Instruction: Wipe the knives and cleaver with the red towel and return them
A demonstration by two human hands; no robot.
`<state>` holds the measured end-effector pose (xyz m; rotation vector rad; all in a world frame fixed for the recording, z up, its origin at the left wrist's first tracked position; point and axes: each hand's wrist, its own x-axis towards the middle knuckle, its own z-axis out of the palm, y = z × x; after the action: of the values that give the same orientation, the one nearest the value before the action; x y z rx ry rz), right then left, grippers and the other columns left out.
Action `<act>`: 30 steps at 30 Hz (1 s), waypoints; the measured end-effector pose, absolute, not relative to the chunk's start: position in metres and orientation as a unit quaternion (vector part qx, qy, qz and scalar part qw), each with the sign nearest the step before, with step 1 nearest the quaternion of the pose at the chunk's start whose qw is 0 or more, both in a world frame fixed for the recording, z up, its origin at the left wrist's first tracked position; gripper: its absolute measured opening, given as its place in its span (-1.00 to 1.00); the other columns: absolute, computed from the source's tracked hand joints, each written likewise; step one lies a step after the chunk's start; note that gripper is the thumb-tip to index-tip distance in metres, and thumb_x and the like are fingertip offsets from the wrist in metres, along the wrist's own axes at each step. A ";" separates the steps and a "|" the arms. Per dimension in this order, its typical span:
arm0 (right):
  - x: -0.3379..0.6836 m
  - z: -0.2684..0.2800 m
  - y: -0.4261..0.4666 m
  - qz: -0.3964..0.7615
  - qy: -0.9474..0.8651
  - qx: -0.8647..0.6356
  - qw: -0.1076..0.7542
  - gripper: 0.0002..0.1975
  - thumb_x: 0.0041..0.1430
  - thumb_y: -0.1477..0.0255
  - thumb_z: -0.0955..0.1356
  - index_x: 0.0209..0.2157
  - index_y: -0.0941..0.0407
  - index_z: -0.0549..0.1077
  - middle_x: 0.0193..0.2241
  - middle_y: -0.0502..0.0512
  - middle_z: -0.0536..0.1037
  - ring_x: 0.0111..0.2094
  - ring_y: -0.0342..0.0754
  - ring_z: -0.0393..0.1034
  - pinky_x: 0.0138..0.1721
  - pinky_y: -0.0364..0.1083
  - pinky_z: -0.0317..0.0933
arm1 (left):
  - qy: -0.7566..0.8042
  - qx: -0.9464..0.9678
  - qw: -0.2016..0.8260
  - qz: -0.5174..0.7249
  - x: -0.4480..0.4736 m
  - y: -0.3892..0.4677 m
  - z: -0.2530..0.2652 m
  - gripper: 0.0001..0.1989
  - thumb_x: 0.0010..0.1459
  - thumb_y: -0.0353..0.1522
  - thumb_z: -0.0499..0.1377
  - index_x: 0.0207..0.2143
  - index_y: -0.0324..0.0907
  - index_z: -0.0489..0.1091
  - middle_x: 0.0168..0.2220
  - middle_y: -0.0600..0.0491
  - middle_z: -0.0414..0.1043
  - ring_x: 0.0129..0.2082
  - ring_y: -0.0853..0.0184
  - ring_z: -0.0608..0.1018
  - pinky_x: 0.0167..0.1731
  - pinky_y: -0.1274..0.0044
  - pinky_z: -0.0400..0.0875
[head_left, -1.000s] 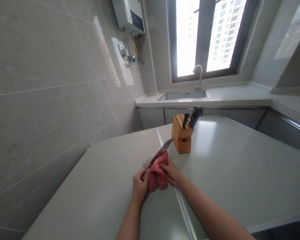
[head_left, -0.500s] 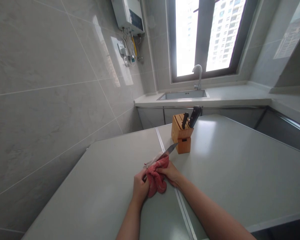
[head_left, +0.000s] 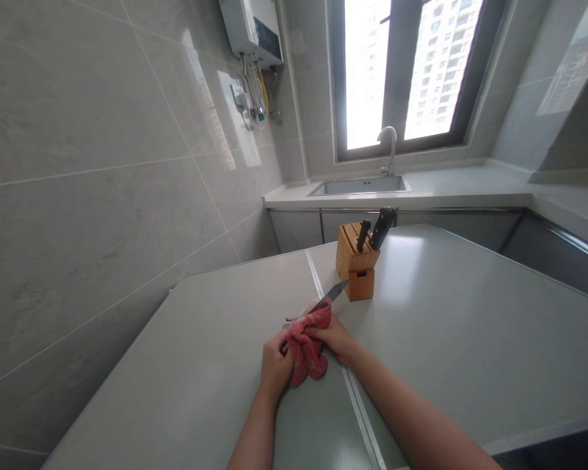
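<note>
My left hand (head_left: 277, 365) is closed around the handle of a kitchen knife (head_left: 334, 294), whose tip points away and to the right. A red cloth (head_left: 308, 349) is folded about the blade near the handle and hangs down in loose folds. With my right hand (head_left: 337, 338) I pinch this cloth against the blade; some fingers are hidden behind it. Just past the blade tip stands a wooden knife block (head_left: 355, 261) with two black-handled tools (head_left: 382, 227) in its slots.
The pale table (head_left: 215, 352) has a metal seam strip (head_left: 360, 408) running through it. Beyond it are a counter (head_left: 451, 181) with a sink (head_left: 362, 186) and faucet (head_left: 388, 147), under a window. A tiled wall (head_left: 102, 215) rises on the left, with a water heater (head_left: 255, 32) high up.
The cloth's folds have shifted very slightly along the blade. Both hands, the knife and the block stay nearly where they were.
</note>
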<state>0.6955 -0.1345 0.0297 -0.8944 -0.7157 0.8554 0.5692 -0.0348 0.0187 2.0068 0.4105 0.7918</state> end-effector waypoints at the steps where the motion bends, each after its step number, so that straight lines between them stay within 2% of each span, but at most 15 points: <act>1: 0.696 0.029 -0.134 0.389 -0.326 -0.416 0.755 -0.67 -0.17 0.42 0.51 -0.27 0.13 0.53 -0.20 0.16 0.61 -0.12 0.13 0.47 -0.02 0.08 0.29 | 0.169 0.814 0.455 0.320 0.569 -0.035 0.018 -0.70 0.10 -0.30 0.11 -0.20 -0.25 0.53 -0.33 0.00 0.56 -0.31 0.23 0.51 -0.29 0.51 0.38; 10: 0.696 0.027 -0.134 0.385 -0.332 -0.419 0.752 -0.65 -0.15 0.37 0.51 -0.24 0.13 0.51 -0.18 0.17 0.60 -0.11 0.13 0.46 0.01 0.11 0.26 | 0.172 0.814 0.449 0.324 0.571 -0.034 0.017 -0.72 0.09 -0.29 0.11 -0.27 -0.25 0.54 -0.31 0.01 0.57 -0.35 0.25 0.51 -0.32 0.53 0.38; 18: 0.697 0.024 -0.133 0.385 -0.325 -0.422 0.754 -0.66 -0.14 0.39 0.51 -0.25 0.14 0.50 -0.20 0.17 0.60 -0.11 0.13 0.47 0.01 0.11 0.26 | 0.162 0.818 0.450 0.319 0.569 -0.034 0.018 -0.73 0.11 -0.32 0.10 -0.25 -0.26 0.52 -0.31 0.01 0.57 -0.34 0.26 0.51 -0.29 0.52 0.37; 26: 0.698 0.022 -0.133 0.373 -0.316 -0.431 0.758 -0.59 -0.20 0.29 0.53 -0.25 0.12 0.48 -0.26 0.13 0.59 -0.15 0.12 0.46 0.00 0.13 0.26 | 0.161 0.819 0.449 0.320 0.570 -0.033 0.016 -0.73 0.10 -0.35 0.10 -0.22 -0.27 0.52 -0.31 0.02 0.57 -0.34 0.26 0.51 -0.28 0.52 0.37; 30: 0.698 0.023 -0.133 0.374 -0.314 -0.437 0.756 -0.59 -0.18 0.31 0.53 -0.25 0.12 0.47 -0.25 0.13 0.58 -0.15 0.11 0.46 -0.02 0.10 0.27 | 0.165 0.820 0.445 0.321 0.570 -0.033 0.016 -0.75 0.11 -0.33 0.10 -0.28 -0.28 0.51 -0.31 0.02 0.57 -0.34 0.26 0.51 -0.29 0.53 0.37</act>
<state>0.6976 -0.1334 0.0229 -0.9520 -0.6856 0.8152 0.5704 -0.0329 0.0157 2.0314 0.4099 0.7952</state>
